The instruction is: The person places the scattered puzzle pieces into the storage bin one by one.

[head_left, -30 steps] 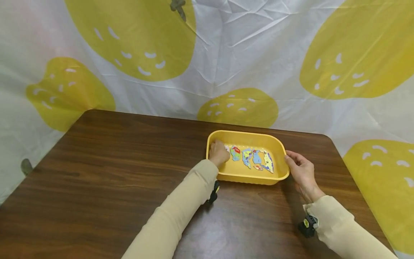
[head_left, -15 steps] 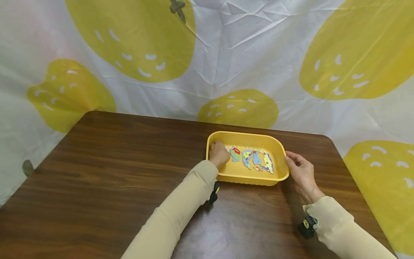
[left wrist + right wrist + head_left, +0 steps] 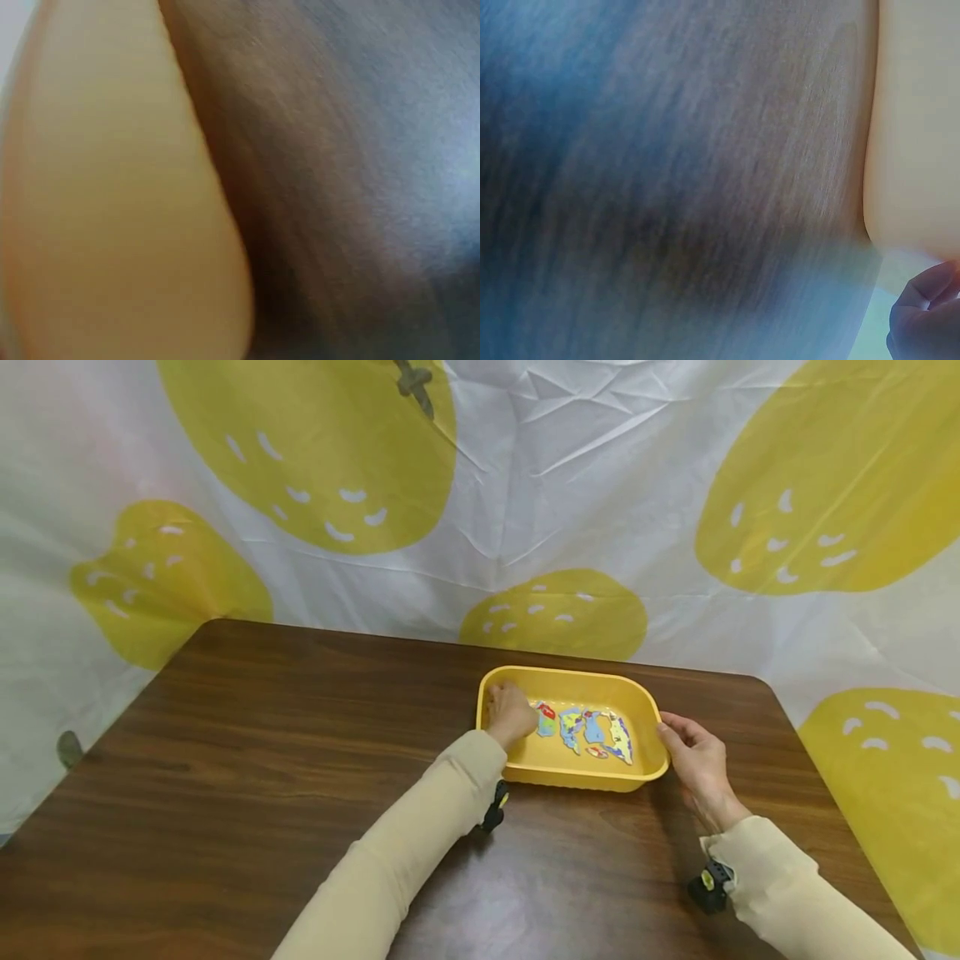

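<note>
A yellow plastic basin (image 3: 573, 777) stands on the table, its near wall also visible in the left wrist view (image 3: 127, 187). My left hand (image 3: 512, 717) reaches inside its left end, fingers bent downward; the fingertips are hidden, and I cannot tell what they hold. My right hand (image 3: 699, 760) grips the right end wall, thumb at the rim and fingers outside; part of it shows in the right wrist view (image 3: 926, 315). On the basin floor lie several flat, irregular map-like pieces: a red-and-green one (image 3: 547, 718), a blue one (image 3: 595, 728) and a yellow-and-purple one (image 3: 620, 739) among them.
The dark wooden table (image 3: 262, 760) extends to the left and in front of the basin. Behind it hangs a white curtain (image 3: 570, 485) with large yellow fruit prints. A black wrist camera (image 3: 495, 807) sits under the left cuff, another (image 3: 708, 887) under the right.
Inside the basin my left hand has edged slightly right; a pale piece beside it is now hidden and the red-and-green one partly covered. My right hand keeps its hold on the basin.
</note>
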The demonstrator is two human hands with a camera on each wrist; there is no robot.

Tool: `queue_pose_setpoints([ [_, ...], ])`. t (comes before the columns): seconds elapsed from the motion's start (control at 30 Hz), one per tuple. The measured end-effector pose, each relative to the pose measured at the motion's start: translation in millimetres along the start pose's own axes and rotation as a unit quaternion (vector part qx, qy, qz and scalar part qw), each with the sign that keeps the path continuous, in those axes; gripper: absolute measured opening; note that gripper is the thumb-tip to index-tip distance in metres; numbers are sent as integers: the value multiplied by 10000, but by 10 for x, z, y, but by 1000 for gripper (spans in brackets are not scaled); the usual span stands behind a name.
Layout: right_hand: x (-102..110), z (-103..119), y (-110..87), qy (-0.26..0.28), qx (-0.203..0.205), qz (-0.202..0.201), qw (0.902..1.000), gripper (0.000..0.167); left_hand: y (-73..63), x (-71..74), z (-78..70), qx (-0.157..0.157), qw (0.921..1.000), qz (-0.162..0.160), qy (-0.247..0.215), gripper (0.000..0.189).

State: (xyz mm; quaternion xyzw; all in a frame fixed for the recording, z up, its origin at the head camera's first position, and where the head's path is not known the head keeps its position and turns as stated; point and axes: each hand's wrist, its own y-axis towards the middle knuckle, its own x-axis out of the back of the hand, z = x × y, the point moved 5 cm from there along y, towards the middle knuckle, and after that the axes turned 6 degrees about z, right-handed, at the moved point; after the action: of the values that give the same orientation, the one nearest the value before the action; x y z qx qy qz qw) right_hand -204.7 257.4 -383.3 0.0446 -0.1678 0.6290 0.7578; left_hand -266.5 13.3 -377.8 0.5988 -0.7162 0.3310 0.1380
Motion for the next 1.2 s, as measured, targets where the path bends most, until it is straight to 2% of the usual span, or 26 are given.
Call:
queue_pose_setpoints([
  [0.13, -2, -8, -2, -8, -21, 37, 10000, 46, -78, 115, -119, -563, 9971, 154, -490, 32],
  [0.2, 2, -4, -1, 8, -14, 30, 10000, 46, -130, 232, -193, -872, 9921, 206, -882, 36],
  [0.3, -15, -10, 2, 51, -8, 74, 10000, 46, -205, 437, -218, -1125, 9819, 257, -1505, 42],
  [0.4, -26, -12, 14, 63, -12, 128, 9999, 47, -277, 650, -138, -1189, 9724, 300, -1983, 43],
  [0.5, -23, -9, 19, 35, -56, 142, 9999, 47, -345, 829, 59, -1184, 9669, 407, -2222, 43],
  [0.6, -8, -4, 22, 80, -69, 99, 9999, 46, -423, 964, 336, -1219, 9707, 467, -2017, 41],
  [0.7, 1, -3, 23, 73, -55, 88, 9999, 46, -535, 1036, 658, -1215, 9760, 595, -1709, 40],
  [0.83, 9, 12, 14, -48, 5, 96, 9999, 46, -728, 1037, 1081, -1211, 9807, 852, -1277, 39],
  [0.9, 9, 15, 14, -80, -6, 98, 9999, 47, -841, 1029, 1244, -1269, 9835, 920, -904, 39],
  [1.03, 12, 11, 20, -129, -84, 121, 9998, 47, -1035, 1021, 1437, -1511, 9855, 777, 40, 40],
  [1.1, 14, 13, 20, -135, -67, 122, 9998, 47, -1115, 1019, 1488, -1609, 9834, 660, 520, 41],
  [1.2, 10, 14, 19, -111, -2, 116, 9999, 48, -1196, 989, 1549, -1654, 9801, 544, 952, 40],
])
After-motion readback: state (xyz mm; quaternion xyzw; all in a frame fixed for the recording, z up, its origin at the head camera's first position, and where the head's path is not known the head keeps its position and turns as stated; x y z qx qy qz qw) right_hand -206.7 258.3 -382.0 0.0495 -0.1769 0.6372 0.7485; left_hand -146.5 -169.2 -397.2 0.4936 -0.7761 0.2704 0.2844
